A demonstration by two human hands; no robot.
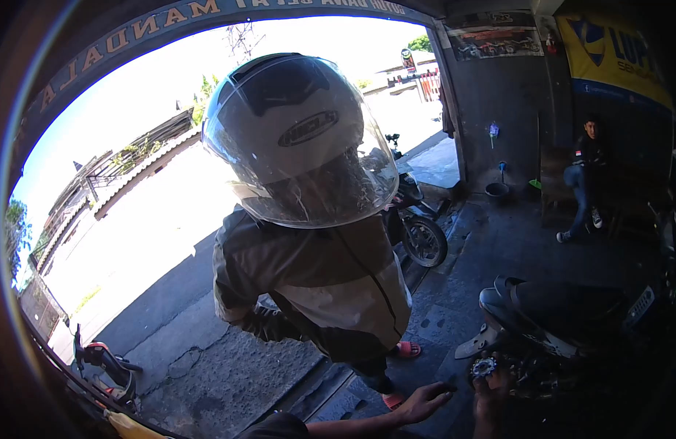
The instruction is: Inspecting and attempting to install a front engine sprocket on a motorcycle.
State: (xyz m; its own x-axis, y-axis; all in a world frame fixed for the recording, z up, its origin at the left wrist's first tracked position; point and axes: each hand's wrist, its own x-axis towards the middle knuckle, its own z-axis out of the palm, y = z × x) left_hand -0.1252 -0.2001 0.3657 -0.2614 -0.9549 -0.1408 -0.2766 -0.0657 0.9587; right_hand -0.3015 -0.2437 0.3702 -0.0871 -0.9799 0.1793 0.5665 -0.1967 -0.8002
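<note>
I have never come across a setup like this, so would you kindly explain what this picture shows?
There is no machine doing the handling: these are a person's bare hands, seen by a wide fisheye camera worn on that person's head, so straight edges look bent. The right hand holds a round metal part. The left hand is just to its left; whether it grips anything is too dark to tell. Beyond the right hand, a motorbike stands on the dark floor. In front stands someone in a helmet and a jacket.
</note>
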